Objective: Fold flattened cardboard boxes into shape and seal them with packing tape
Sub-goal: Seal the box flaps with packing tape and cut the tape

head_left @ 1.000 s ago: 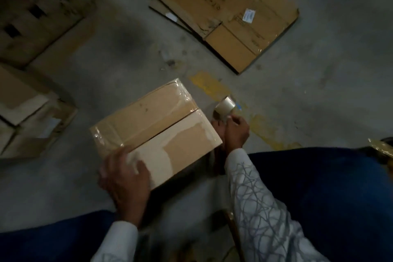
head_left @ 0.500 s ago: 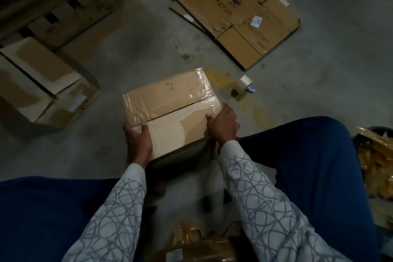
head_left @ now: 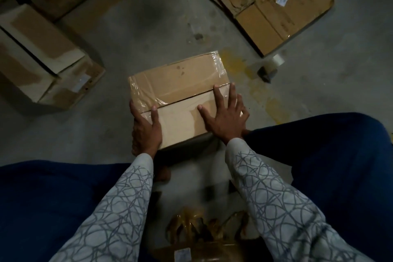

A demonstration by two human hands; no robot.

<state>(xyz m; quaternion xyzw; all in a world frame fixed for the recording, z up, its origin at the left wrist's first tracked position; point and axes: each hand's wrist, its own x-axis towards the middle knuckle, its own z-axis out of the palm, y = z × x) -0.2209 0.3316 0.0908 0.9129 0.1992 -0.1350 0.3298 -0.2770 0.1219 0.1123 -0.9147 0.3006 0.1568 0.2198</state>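
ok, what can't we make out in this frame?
Head view only.
- box: base hidden underneath, near side lost in shadow.
- left hand: fingers past the box's left edge, grip unclear.
- flattened cardboard: cut by top edge, print blurred.
- tape roll: too small, dim.

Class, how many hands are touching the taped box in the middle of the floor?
2. The left hand holds the box at its near-left corner, thumb on top; the right hand lies flat, fingers spread, on its near-right top. No others show.
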